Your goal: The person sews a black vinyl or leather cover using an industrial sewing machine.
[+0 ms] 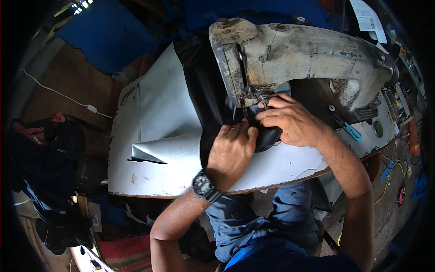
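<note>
A person sits at a white table point(290, 165), whose curved front edge crosses the middle of the frame. An old sewing machine point(312, 50), with worn and chipped paint, occupies the upper right, and its head and needle part come down near the centre. The black sheet point(198, 81) lies on the table from the upper centre down to the middle, passing just left of the machine head and under both hands. To the left of it a pale sheet point(165, 97) is spread, and its lower edge is rolled into a tube.

The left hand point(233, 147) rests on the black sheet in the centre of the frame, with fingers close together and pointing to the needle part. The right hand point(292, 120) is just to the right of it, with bent fingers beside the needle part. The fingertips are partly hidden, so I cannot tell whether either hand pinches the black sheet or only presses it. A dark watch point(204, 185) is on the left wrist, and a ring point(234, 128) is on one left finger.

At the right of the frame, small scissors point(351, 131) with light blue handles lie on the table, near a green round thing point(378, 128).
</note>
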Available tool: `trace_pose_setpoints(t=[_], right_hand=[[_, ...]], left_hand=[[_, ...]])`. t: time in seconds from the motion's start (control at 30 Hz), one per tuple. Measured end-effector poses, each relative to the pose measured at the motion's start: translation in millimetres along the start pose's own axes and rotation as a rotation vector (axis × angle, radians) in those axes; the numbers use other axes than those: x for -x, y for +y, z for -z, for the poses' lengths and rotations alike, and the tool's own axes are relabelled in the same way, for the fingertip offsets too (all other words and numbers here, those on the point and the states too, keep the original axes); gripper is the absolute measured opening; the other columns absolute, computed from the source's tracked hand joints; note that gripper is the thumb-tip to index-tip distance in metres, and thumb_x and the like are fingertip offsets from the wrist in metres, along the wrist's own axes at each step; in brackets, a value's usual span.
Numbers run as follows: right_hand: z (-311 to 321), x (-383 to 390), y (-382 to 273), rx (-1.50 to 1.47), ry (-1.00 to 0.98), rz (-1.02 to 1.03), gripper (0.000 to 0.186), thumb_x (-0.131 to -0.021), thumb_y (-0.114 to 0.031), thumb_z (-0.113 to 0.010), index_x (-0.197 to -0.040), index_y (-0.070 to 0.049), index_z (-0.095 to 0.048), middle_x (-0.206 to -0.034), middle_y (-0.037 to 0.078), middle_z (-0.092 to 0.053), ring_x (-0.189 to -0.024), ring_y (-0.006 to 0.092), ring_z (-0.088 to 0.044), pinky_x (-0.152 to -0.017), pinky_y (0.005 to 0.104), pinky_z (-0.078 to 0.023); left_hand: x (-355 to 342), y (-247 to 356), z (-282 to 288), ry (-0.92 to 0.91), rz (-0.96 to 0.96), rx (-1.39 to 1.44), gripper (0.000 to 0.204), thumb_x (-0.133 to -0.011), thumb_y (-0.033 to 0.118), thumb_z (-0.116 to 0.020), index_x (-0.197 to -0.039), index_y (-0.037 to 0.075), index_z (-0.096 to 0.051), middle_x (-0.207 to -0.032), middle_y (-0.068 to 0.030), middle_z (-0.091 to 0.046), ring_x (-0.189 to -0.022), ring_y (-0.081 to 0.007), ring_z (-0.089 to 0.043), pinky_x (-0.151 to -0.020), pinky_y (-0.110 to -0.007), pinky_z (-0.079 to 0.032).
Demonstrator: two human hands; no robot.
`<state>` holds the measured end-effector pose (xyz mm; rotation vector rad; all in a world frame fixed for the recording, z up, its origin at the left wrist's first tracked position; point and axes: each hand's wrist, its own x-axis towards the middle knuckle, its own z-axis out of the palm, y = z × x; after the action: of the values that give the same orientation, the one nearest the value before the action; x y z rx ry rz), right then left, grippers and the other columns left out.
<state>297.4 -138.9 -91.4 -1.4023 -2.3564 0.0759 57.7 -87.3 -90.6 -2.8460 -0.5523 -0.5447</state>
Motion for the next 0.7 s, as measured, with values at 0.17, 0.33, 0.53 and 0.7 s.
trace_pose_setpoints(t=[0.17,0.33,0.53,0.7], right_hand=[[6.1,-0.2,4.1,-0.034,-0.025,-0.086,0.037,-0.08,0.011,-0.065,-0.109,-0.006,-0.081,-0.133,0.003,-0.075,-0.143,0.0244,-0.056,-0.126,0.0535,-0.037],[-2.3,0.4,-3.6,-0.003,-0.007,-0.1,0.035,-0.081,0.011,-0.067,-0.109,-0.006,-0.081,-0.136,0.003,-0.074,-0.146,0.0247,-0.052,-0.126,0.0546,-0.037],[1.8,1.4,-2.9,-0.038,-0.039,-0.072,0.033,-0.083,0.01,-0.066,-0.109,-0.005,-0.081,-0.135,0.003,-0.075,-0.146,0.0261,-0.052,-0.125,0.0561,-0.038],[5.9,-1.5,-5.1,-0.054,-0.03,-0.093,0.032,-0.08,0.01,-0.067,-0.105,-0.004,-0.081,-0.13,0.005,-0.077,-0.142,0.0266,-0.056,-0.124,0.0543,-0.039]], left_hand=[[-8.5,24.2,-5.3,-0.07,0.104,-0.087,0.021,-0.092,0.006,-0.063,-0.112,-0.002,-0.063,-0.125,-0.0253,-0.073,-0.109,-0.0294,-0.074,-0.097,-0.04,-0.055],[-2.4,26.8,-4.9,-0.059,0.128,-0.069,0.025,-0.093,0.005,-0.062,-0.117,-0.003,-0.062,-0.13,-0.0274,-0.071,-0.112,-0.0306,-0.074,-0.099,-0.041,-0.054],[3.7,27.7,-3.2,-0.014,0.151,0.033,0.029,-0.092,0.002,-0.062,-0.12,-0.005,-0.062,-0.13,-0.0285,-0.071,-0.117,-0.0339,-0.073,-0.101,-0.043,-0.054],[4.6,32.3,-2.2,-0.003,0.138,0.044,0.031,-0.091,-0.001,-0.062,-0.121,-0.008,-0.062,-0.128,-0.0301,-0.072,-0.117,-0.0365,-0.074,-0.103,-0.044,-0.056]])
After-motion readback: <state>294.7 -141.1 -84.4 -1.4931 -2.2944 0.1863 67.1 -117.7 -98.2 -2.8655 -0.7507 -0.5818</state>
